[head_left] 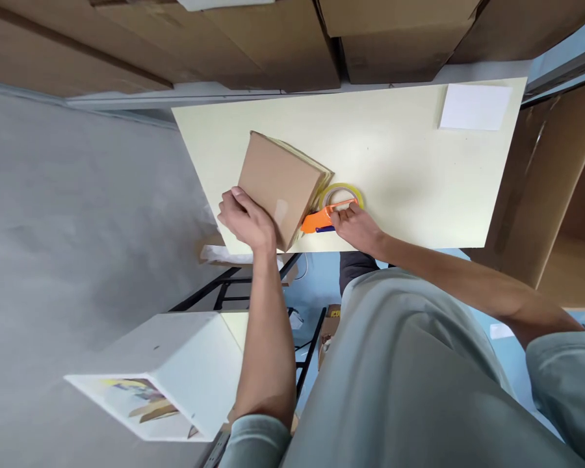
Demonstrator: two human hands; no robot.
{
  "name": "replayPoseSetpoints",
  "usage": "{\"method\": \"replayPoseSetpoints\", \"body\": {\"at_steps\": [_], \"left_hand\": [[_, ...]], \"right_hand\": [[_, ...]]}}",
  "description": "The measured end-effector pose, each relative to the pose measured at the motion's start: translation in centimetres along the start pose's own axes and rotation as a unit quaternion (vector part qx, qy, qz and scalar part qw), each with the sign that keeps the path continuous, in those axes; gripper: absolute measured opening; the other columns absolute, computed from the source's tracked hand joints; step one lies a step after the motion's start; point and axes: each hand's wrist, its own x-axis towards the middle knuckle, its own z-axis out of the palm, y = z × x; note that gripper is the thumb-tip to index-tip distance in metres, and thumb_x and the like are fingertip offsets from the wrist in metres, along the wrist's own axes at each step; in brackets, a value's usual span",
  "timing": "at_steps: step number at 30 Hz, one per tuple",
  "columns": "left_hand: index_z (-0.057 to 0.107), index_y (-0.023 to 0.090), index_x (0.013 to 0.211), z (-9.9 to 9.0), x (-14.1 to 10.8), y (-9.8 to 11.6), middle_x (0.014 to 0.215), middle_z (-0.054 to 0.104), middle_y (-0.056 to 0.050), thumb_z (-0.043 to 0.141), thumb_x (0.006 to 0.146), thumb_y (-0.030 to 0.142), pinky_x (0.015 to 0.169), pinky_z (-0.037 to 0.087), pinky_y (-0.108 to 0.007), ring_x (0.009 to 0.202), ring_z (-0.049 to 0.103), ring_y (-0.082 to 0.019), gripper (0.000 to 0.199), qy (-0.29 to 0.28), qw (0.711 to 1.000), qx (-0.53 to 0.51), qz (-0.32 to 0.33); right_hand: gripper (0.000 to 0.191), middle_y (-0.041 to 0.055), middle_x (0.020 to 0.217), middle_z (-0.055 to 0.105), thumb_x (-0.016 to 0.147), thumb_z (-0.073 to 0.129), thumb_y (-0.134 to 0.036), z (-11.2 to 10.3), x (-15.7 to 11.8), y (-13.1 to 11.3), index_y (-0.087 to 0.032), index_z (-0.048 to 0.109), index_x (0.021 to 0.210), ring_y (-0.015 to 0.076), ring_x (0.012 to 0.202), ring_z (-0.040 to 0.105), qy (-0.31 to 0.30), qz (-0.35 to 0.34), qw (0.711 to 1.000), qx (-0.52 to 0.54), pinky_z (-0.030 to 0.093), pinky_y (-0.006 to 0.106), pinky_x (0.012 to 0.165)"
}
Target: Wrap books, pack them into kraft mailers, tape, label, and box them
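Note:
A brown cardboard bundle (277, 182) lies tilted on the cream tabletop, layered edges showing on its right side and a piece of clear tape on top. My left hand (247, 220) is closed on its left edge, fingers curled. Against the bundle's lower right corner is an orange tape dispenser (316, 221), with a yellow tape roll (359, 195) just behind it. My right hand (355, 226) is closed on the dispenser's right end; its fingertips are partly hidden. Below the orange part, a thin dark blue object (324, 229) shows, its kind unclear.
A white rectangular pad or box (475, 107) lies at the table's (419, 169) far right corner. Large cardboard boxes (273, 45) line the back edge. An open carton (541, 195) stands to the right. Lower left, a white open bin (185, 370) holds several items.

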Motion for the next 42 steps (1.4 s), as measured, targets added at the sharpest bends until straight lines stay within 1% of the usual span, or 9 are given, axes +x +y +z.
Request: {"method": "replayPoseSetpoints", "body": {"at_steps": [3,9,15,18,21,27,31,35,42], "left_hand": [[0.061,0.021,0.106,0.8,-1.3,1.8,0.119,0.071,-0.013,0.028,0.117,0.037,0.121,0.042,-0.054,0.121,0.062,-0.029,0.038,0.069,0.997,0.030,-0.032],[0.063,0.022,0.110,0.7,-1.7,2.8,0.124,0.067,-0.015,0.028,0.116,0.037,0.119,0.043,-0.055,0.128,0.059,-0.033,0.038,0.049,0.999,0.012,-0.015],[0.062,0.025,0.111,0.9,-1.5,3.2,0.130,0.064,-0.016,0.029,0.116,0.035,0.124,0.036,-0.064,0.137,0.052,-0.036,0.035,0.027,0.998,-0.036,-0.040],[0.061,0.026,0.111,0.8,-1.4,3.4,0.132,0.062,-0.015,0.032,0.116,0.033,0.125,0.034,-0.061,0.139,0.051,-0.035,0.031,0.017,0.998,-0.040,-0.045],[0.061,0.022,0.113,0.8,-1.4,3.7,0.129,0.063,-0.015,0.028,0.118,0.030,0.123,0.036,-0.057,0.133,0.053,-0.032,0.034,0.021,0.999,-0.005,-0.035],[0.066,0.016,0.119,0.7,-0.8,3.2,0.126,0.068,-0.016,0.029,0.119,0.031,0.118,0.041,-0.051,0.125,0.058,-0.030,0.041,0.028,0.999,0.028,0.015],[0.071,0.013,0.126,-0.1,1.6,2.0,0.129,0.070,-0.017,0.032,0.118,0.030,0.124,0.037,-0.058,0.130,0.058,-0.032,0.043,-0.011,0.995,0.046,0.090],[0.070,0.014,0.137,-0.2,2.9,2.5,0.140,0.070,-0.014,0.038,0.115,0.027,0.138,0.010,-0.067,0.150,0.050,-0.032,0.041,-0.046,0.981,0.040,0.185],[0.055,0.021,0.150,1.7,-4.2,5.4,0.168,0.052,-0.014,0.034,0.116,0.042,0.142,0.010,-0.059,0.175,0.018,-0.027,0.045,-0.119,0.960,-0.001,0.252]], "right_hand": [[0.040,0.0197,0.103,0.079,0.104,0.031,0.001,0.5,-0.7,0.6,-0.002,0.063,0.127,0.0290,0.095,0.074,-0.002,0.011,1.000,-0.003,0.048,0.047,0.102],[0.046,0.0205,0.114,0.082,0.103,0.041,0.000,1.2,-5.2,4.1,0.000,0.055,0.147,0.0281,0.101,0.075,-0.014,-0.022,1.000,0.008,0.045,0.046,0.113],[0.041,0.0201,0.103,0.082,0.111,0.042,-0.019,-0.5,-9.9,12.7,0.000,0.058,0.143,0.0311,0.096,0.072,-0.027,0.023,0.997,-0.065,0.047,0.045,0.103],[0.046,0.0189,0.102,0.082,0.115,0.035,-0.027,-2.7,-8.4,17.3,0.000,0.056,0.146,0.0312,0.099,0.071,0.013,0.054,0.994,-0.096,0.046,0.047,0.104],[0.048,0.0198,0.106,0.081,0.116,0.032,-0.025,-4.6,-4.4,18.9,0.004,0.051,0.148,0.0314,0.101,0.072,0.043,0.048,0.993,-0.103,0.046,0.050,0.105],[0.049,0.0201,0.110,0.078,0.108,0.018,-0.005,-6.2,2.1,15.0,0.010,0.058,0.132,0.0247,0.100,0.076,0.013,0.047,0.990,-0.135,0.043,0.043,0.106],[0.041,0.0191,0.107,0.079,0.105,0.029,-0.004,-4.9,1.0,11.9,0.005,0.056,0.134,0.0261,0.094,0.075,-0.008,0.039,0.992,-0.119,0.044,0.044,0.106],[0.043,0.0214,0.097,0.079,0.104,0.036,-0.009,-2.2,-1.0,8.0,0.006,0.054,0.140,0.0320,0.090,0.073,0.015,0.053,0.998,-0.042,0.044,0.049,0.100],[0.040,0.0206,0.097,0.079,0.098,0.042,-0.005,-0.1,-2.4,1.6,0.001,0.061,0.133,0.0307,0.090,0.074,-0.026,0.022,0.999,-0.015,0.042,0.049,0.101]]}}
